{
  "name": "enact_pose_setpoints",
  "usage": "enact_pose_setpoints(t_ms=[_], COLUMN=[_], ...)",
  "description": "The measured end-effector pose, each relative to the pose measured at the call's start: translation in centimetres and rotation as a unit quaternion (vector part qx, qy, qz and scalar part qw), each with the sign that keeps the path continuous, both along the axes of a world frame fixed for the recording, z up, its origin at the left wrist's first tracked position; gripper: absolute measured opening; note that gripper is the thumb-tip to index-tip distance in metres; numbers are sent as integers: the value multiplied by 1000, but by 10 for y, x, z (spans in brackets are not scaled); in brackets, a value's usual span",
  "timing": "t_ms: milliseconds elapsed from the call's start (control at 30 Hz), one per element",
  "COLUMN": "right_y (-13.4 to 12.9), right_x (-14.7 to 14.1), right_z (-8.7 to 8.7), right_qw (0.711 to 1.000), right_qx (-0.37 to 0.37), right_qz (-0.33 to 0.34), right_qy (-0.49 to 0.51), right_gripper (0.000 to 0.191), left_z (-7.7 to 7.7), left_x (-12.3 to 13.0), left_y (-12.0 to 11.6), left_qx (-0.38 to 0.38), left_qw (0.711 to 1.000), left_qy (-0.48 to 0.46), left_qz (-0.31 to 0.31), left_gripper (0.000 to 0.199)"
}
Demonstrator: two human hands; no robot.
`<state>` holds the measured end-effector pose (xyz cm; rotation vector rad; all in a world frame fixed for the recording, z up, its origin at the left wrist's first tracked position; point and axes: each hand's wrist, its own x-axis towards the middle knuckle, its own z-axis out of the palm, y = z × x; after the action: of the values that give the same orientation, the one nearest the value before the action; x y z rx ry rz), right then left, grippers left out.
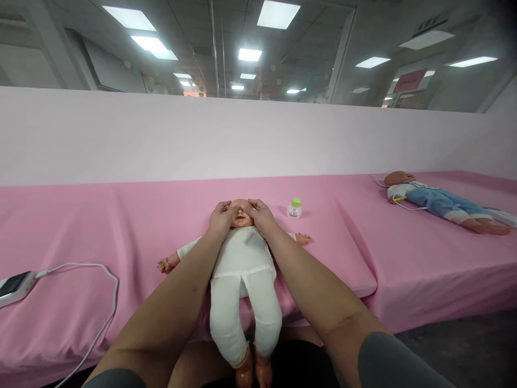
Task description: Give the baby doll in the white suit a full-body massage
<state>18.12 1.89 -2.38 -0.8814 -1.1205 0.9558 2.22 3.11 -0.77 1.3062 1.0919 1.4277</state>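
Observation:
A baby doll (243,256) in a white top and white trousers lies on its back, head away from me and feet toward my lap. My left hand (221,218) cups one side of its head, and my right hand (262,216) cups the other. Both thumbs rest on the upper face around the eyes and brow, while the other fingers curl round the sides, partly hidden. The doll's mouth shows between my hands. Its arms stretch out sideways past my forearms.
A small white bottle with a green cap (294,209) stands right of the doll's head. Another doll in blue trousers (440,200) lies far right with tubing. At left, a white device (18,288) trails a cable (115,296) across the pink sheet (161,205).

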Motion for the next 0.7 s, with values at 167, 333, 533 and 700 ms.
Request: enact_pose_setpoints(t_ms=[167,333,533,700], right_y=[5,8,3,-6], right_x=[-2,-4,-1,-1], right_z=[-1,-3,-1,4], right_qw=[998,999,996,993], right_qx=[-12,-10,-50,-46], right_qz=[-52,-49,-7,42], right_qy=[-15,2,70,99], right_gripper=[55,45,43,52], left_z=[1,-3,-9,-4], left_x=[2,1,1,3], left_y=[0,5,11,3], left_qx=[-10,-14,-14,-16], left_qw=[1000,999,1000,1000], left_qy=[10,20,-2,-22], left_qz=[9,25,9,-7], left_gripper=[48,33,35,37])
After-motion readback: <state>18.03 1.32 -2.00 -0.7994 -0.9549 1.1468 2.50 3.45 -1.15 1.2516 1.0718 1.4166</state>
